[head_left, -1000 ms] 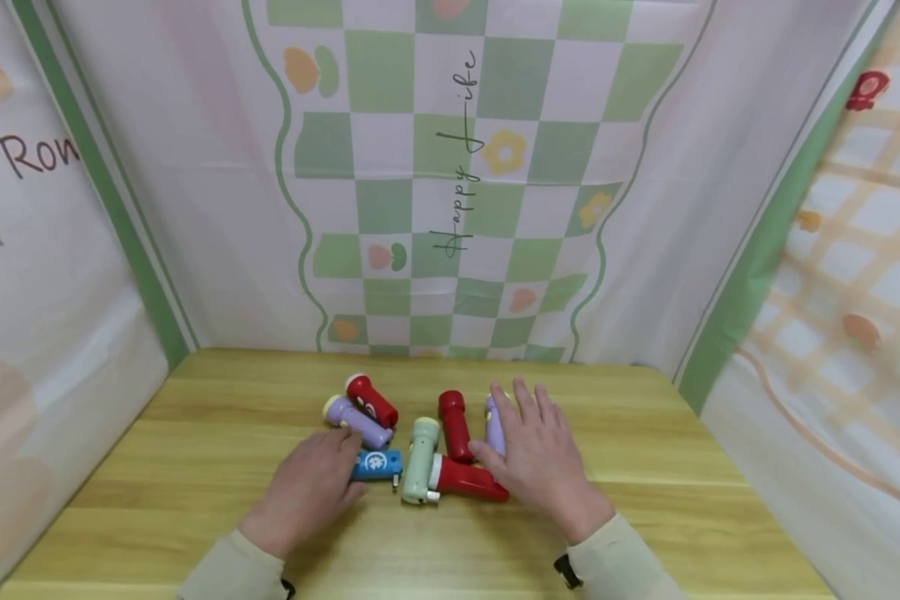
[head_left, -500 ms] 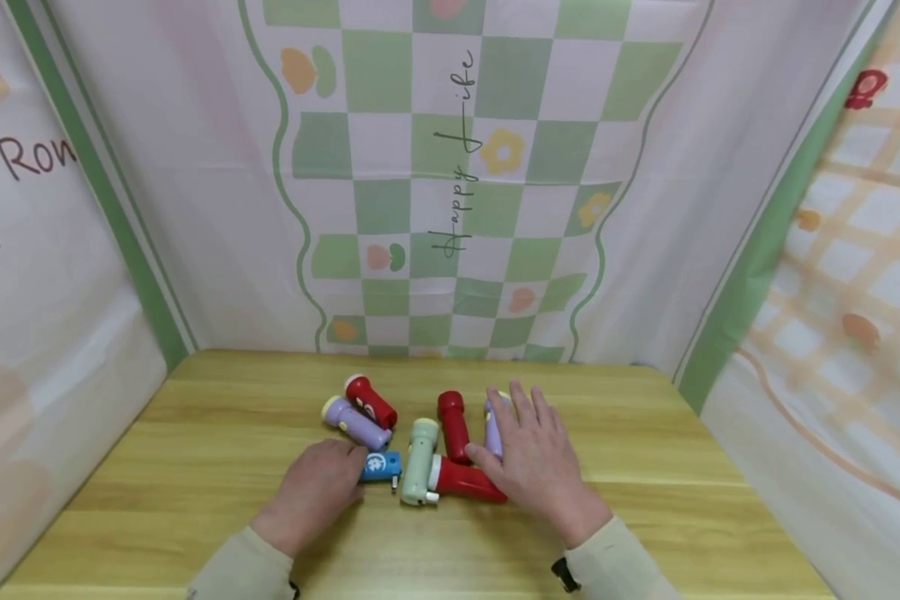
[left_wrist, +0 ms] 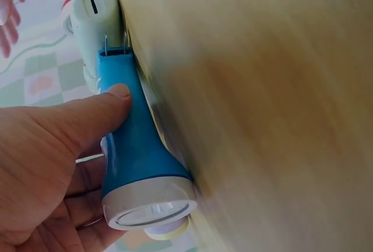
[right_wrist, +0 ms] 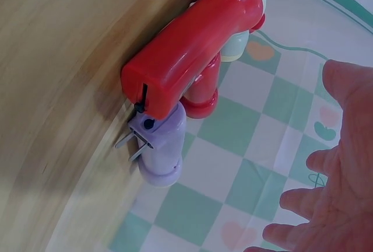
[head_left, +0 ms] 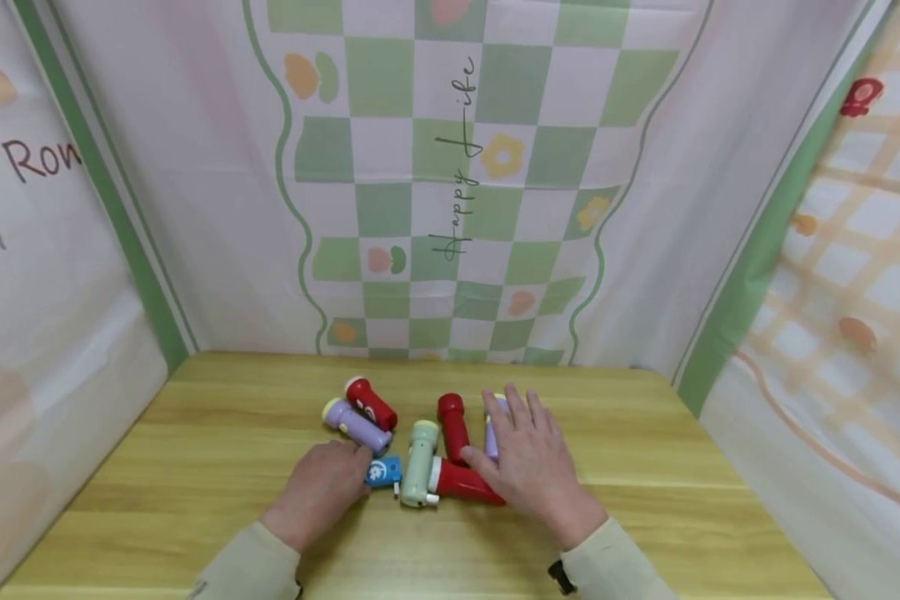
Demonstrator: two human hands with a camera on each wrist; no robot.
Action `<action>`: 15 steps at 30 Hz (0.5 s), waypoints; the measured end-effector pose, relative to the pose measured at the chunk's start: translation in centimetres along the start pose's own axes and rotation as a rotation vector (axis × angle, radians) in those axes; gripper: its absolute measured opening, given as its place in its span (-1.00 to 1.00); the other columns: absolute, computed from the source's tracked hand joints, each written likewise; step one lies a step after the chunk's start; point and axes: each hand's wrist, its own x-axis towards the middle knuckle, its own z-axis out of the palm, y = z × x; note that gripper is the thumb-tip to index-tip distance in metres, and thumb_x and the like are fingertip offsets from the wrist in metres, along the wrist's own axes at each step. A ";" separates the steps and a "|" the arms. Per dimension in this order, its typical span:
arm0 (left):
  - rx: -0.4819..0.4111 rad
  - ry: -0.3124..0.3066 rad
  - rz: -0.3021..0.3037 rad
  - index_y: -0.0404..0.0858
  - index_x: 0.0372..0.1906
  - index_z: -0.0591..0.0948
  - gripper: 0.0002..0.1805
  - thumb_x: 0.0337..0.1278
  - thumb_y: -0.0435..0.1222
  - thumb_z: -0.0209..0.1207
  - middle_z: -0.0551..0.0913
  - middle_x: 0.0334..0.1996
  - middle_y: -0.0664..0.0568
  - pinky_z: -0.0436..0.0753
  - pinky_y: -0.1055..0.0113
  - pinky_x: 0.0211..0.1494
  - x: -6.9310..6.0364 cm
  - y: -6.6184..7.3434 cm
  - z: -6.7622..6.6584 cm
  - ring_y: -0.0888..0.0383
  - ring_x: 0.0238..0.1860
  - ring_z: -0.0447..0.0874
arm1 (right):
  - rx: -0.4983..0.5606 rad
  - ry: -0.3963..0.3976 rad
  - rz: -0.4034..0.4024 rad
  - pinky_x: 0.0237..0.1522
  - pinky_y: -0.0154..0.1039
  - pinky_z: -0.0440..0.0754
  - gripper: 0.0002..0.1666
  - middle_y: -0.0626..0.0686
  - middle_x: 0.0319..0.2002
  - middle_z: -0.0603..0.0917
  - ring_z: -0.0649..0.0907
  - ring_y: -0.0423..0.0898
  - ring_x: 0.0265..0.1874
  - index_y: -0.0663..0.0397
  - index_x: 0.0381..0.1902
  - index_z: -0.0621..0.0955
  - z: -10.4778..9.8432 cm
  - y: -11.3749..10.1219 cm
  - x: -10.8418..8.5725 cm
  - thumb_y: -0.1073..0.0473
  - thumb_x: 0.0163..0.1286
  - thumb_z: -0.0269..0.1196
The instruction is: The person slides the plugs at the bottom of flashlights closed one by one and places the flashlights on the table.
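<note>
My left hand (head_left: 322,493) holds a blue flashlight (left_wrist: 131,141) lying on the table. In the left wrist view the thumb presses its side, and the other fingers curl behind it; its white-rimmed lens faces the wrist camera and two metal prongs stick out at the far end. A pale green flashlight (head_left: 420,467) lies just right of it. My right hand (head_left: 532,458), fingers spread, is over a purple flashlight (head_left: 491,437) and the end of a red, white-headed flashlight (head_left: 465,482), partly hiding both. The right wrist view shows that palm apart from them.
Another red flashlight (head_left: 453,427) lies behind the white-headed one. Farther left, a purple flashlight (head_left: 357,425) and a small red flashlight (head_left: 372,405) lie side by side. Fabric printed with green checks (head_left: 450,208) hangs behind the wooden table (head_left: 645,500).
My left hand has shifted slightly right and closed round the blue flashlight, covering more of it; its thumb stuck out before. My right hand has hardly moved.
</note>
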 end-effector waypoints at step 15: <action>-0.090 -0.054 -0.073 -0.26 -0.34 0.57 -0.77 0.10 -0.31 0.45 0.56 -0.55 0.04 0.60 0.17 -0.48 0.1 0.7 -0.2 0.12 -0.56 0.51 | 0.006 -0.012 -0.001 0.50 0.40 0.22 0.04 0.31 0.63 0.14 0.15 0.46 0.56 -0.01 0.65 0.21 0.0 -0.2 -0.3 -0.46 0.46 0.14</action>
